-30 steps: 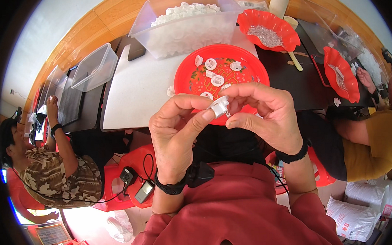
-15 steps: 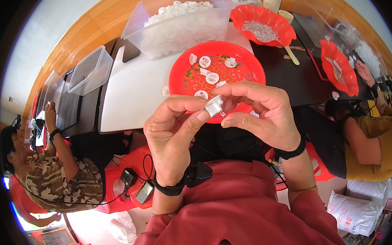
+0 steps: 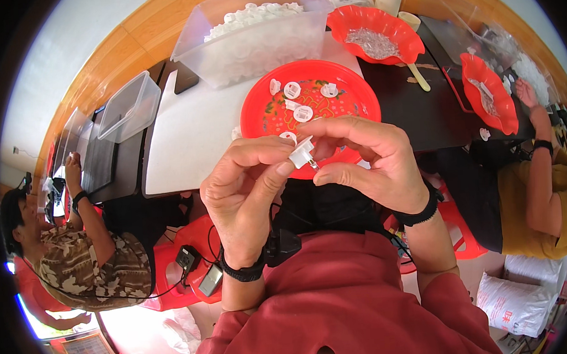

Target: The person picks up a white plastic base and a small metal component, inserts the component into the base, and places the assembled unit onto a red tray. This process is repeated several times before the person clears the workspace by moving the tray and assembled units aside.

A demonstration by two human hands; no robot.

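A small white plastic part (image 3: 302,154) with a round flange is held tilted over the near edge of a red round tray (image 3: 368,99). A narrow clear piece (image 3: 313,165) sticks out of its lower end. My left hand (image 3: 242,192) pinches the part's body between thumb and fingers. My right hand (image 3: 376,166) curls round the other side, its index finger at the flange and its thumb at the clear piece's tip; its other fingers are partly hidden. Several similar white parts, one a round disc (image 3: 302,114), lie on the tray's flowered surface.
Behind the tray stands a clear bin (image 3: 190,53) of white parts. A red wavy bowl (image 3: 411,41) with clear pieces and a pale-handled tool (image 3: 421,79) are at the back right. Left is an open clear box (image 3: 117,125). Co-workers (image 3: 93,270) (image 3: 544,195) sit on both sides.
Both hands and the white part have shifted slightly left, and the part has turned so its flange shows more. On the right, the co-worker's arm has moved.
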